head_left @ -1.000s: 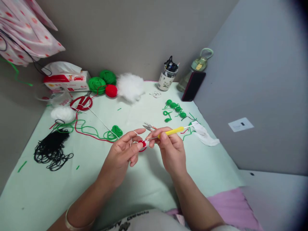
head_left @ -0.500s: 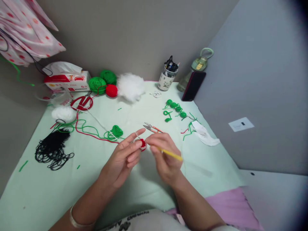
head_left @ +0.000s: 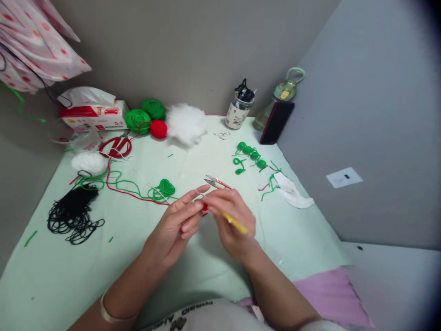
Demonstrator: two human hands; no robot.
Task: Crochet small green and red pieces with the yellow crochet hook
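Observation:
Between the fingertips of my left hand [head_left: 184,220] is a small red and white crochet piece [head_left: 204,207], mostly covered by fingers. A white strand runs over the raised left index finger toward the white yarn ball [head_left: 89,163]. My right hand [head_left: 234,218] grips a crochet hook with a yellow handle [head_left: 234,223]; its tip is hidden at the piece. Just beyond the right fingers lie thread snips [head_left: 217,182] with orange-red handles. A red strand [head_left: 138,197] stretches along the table to the left hand, passing a small green yarn bundle [head_left: 166,188].
Black cord [head_left: 74,214], red-handled scissors [head_left: 117,146] and a tissue box [head_left: 94,117] are on the left. Green yarn balls [head_left: 138,120], a red ball [head_left: 158,129] and white stuffing [head_left: 186,124] sit behind. Rightward are small green crochet pieces [head_left: 254,156], a jar [head_left: 238,112], a phone [head_left: 277,122] and a bottle [head_left: 264,115].
My right hand has moved slightly left, and the hook's handle has swung closer to the palm, covering more of the red and white piece. The white strand on the table hangs slacker.

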